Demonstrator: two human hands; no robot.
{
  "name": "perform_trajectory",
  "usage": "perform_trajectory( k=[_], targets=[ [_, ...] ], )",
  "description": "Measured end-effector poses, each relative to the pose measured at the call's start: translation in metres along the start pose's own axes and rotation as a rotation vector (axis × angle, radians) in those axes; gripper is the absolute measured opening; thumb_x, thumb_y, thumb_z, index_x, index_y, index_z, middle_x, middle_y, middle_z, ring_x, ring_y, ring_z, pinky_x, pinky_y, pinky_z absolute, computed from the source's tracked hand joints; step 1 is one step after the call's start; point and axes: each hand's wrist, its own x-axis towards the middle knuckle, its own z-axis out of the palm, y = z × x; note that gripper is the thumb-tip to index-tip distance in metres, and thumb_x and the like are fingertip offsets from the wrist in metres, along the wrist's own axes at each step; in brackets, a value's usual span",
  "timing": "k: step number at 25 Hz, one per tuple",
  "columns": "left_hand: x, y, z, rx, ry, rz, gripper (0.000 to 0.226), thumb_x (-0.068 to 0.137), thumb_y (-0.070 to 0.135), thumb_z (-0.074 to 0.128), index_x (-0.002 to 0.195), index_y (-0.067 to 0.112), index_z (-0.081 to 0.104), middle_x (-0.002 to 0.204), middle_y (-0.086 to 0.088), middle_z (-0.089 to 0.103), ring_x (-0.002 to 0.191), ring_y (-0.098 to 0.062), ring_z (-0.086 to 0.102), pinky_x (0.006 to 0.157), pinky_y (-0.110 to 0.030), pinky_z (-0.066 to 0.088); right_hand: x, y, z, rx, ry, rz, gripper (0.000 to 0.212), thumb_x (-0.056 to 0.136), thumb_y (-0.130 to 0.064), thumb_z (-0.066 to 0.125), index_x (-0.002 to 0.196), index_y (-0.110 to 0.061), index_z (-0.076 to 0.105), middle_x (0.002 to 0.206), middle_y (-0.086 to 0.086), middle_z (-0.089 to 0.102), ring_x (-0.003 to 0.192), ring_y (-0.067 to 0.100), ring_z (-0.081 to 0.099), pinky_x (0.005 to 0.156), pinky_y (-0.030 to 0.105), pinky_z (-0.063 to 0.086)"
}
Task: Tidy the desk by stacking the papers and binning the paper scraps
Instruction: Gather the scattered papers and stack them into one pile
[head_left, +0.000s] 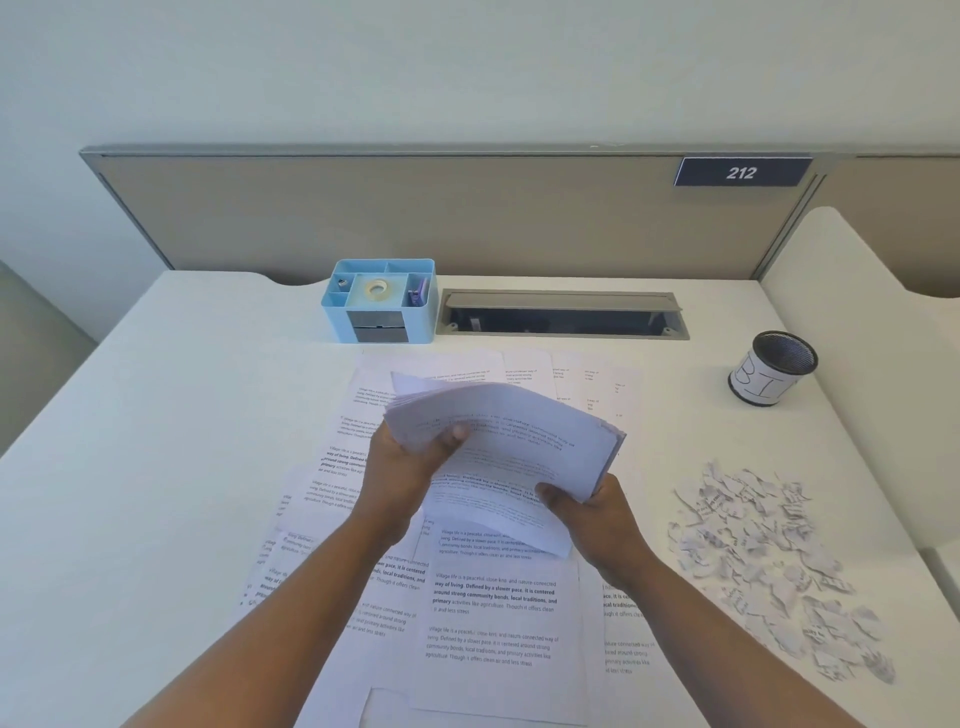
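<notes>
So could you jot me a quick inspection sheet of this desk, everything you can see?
Surface: white desk, partly covered by loose printed sheets.
Job's things: stack held above the sheets; scraps heaped at right; bin beyond them.
Clutter: blue organiser with tape roll.
Hands: left hand and right hand both grip the stack.
Cables: nothing seen; open cable slot.
Surroundings: divider with sign 212.

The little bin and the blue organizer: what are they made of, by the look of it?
The bin looks like black metal mesh: fine holes show at its rim, with a white paper label wrapped around it. The blue organizer seems to be molded plastic: smooth, matte, rounded corners.
</notes>
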Motion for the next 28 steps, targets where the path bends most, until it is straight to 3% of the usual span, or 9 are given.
perform_trajectory(
  k=[2, 4, 6, 10, 14, 20, 23, 26, 28],
  targets=[
    [-0.002, -0.009, -0.005, 0.038, 0.027, -0.019, 0.036, 0.072, 0.036, 0.090, 0.105, 0.027, 0.078, 0.105, -0.001, 0.080, 0.098, -0.023, 0.077, 0.071, -0.027, 0.061, 0.002, -0.001, -0.001, 0.001, 0.001, -0.032, 0.026, 0.093, -0.025, 0.070, 0.108, -0.046, 0.075, 0.107, -0.004, 0.078, 0.098, 0.021, 0.073, 0.088, 0.048, 0.061],
    [-0.003, -0.015, -0.006, 0.017, 0.039, -0.011, 0.024, 0.078, 0.027, 0.088, 0.099, 0.031, 0.078, 0.103, 0.001, 0.080, 0.093, -0.019, 0.077, 0.069, -0.024, 0.061, 0.002, -0.001, -0.002, 0.006, -0.009, -0.044, 0.028, 0.094, -0.024, 0.071, 0.108, -0.047, 0.075, 0.108, -0.007, 0.078, 0.099, 0.019, 0.074, 0.084, 0.038, 0.063],
    [-0.007, -0.021, -0.005, -0.014, 0.052, -0.030, 0.021, 0.086, 0.019, 0.083, 0.104, 0.028, 0.076, 0.106, -0.001, 0.080, 0.096, -0.021, 0.077, 0.074, -0.029, 0.063, 0.001, 0.002, -0.003, 0.009, -0.001, -0.011, 0.029, 0.095, -0.021, 0.072, 0.105, -0.047, 0.076, 0.107, -0.007, 0.079, 0.101, 0.023, 0.074, 0.083, 0.036, 0.064],
    [-0.014, -0.039, -0.009, 0.021, 0.024, -0.104, 0.023, 0.100, 0.009, 0.066, 0.119, 0.022, 0.068, 0.115, 0.000, 0.078, 0.110, -0.024, 0.073, 0.093, -0.043, 0.060, 0.001, 0.014, -0.007, -0.004, 0.012, 0.012, 0.026, 0.095, -0.020, 0.073, 0.105, -0.044, 0.077, 0.106, -0.003, 0.079, 0.101, 0.034, 0.070, 0.088, 0.051, 0.060],
    [-0.020, -0.054, -0.017, 0.095, -0.103, -0.165, 0.030, 0.105, 0.005, 0.057, 0.132, 0.017, 0.064, 0.124, 0.001, 0.075, 0.119, -0.023, 0.069, 0.105, -0.047, 0.053, -0.002, 0.023, -0.007, -0.063, 0.011, 0.076, 0.014, 0.096, -0.027, 0.073, 0.107, -0.037, 0.075, 0.105, -0.010, 0.079, 0.102, 0.023, 0.073, 0.090, 0.045, 0.060],
    [-0.025, -0.061, -0.018, 0.050, -0.159, -0.241, 0.025, 0.104, 0.011, 0.061, 0.127, 0.020, 0.064, 0.120, 0.000, 0.077, 0.110, -0.022, 0.074, 0.088, -0.038, 0.063, 0.006, 0.014, -0.027, -0.003, -0.073, 0.147, 0.012, 0.097, -0.029, 0.072, 0.103, -0.035, 0.081, 0.106, -0.002, 0.080, 0.094, 0.017, 0.078, 0.075, 0.032, 0.063],
    [-0.035, -0.078, -0.020, 0.308, -0.078, -0.369, 0.021, 0.099, 0.020, 0.070, 0.119, 0.016, 0.063, 0.115, -0.002, 0.075, 0.108, -0.027, 0.071, 0.085, -0.033, 0.060, 0.008, 0.031, -0.044, -0.012, -0.077, 0.282, 0.017, 0.095, -0.024, 0.075, 0.111, -0.019, 0.078, 0.106, 0.006, 0.080, 0.095, 0.027, 0.078, 0.084, 0.045, 0.062],
    [-0.053, -0.098, -0.027, 0.736, -0.100, -0.591, 0.048, 0.095, 0.038, 0.072, 0.133, 0.016, 0.052, 0.130, 0.001, 0.050, 0.110, -0.021, 0.058, 0.084, -0.033, 0.054, 0.001, 0.060, -0.055, -0.015, -0.040, 0.425, 0.025, 0.094, -0.019, 0.075, 0.118, -0.011, 0.072, 0.105, 0.008, 0.080, 0.096, 0.032, 0.077, 0.090, 0.054, 0.060],
    [-0.062, -0.106, -0.026, 0.852, -0.127, -0.614, 0.059, 0.093, 0.043, 0.072, 0.139, 0.018, 0.046, 0.134, -0.001, 0.038, 0.108, -0.019, 0.054, 0.083, -0.033, 0.054, -0.004, 0.077, -0.058, 0.024, -0.008, 0.498, 0.025, 0.094, -0.016, 0.076, 0.117, -0.009, 0.071, 0.105, 0.008, 0.080, 0.096, 0.033, 0.077, 0.091, 0.054, 0.060]
  ],
)
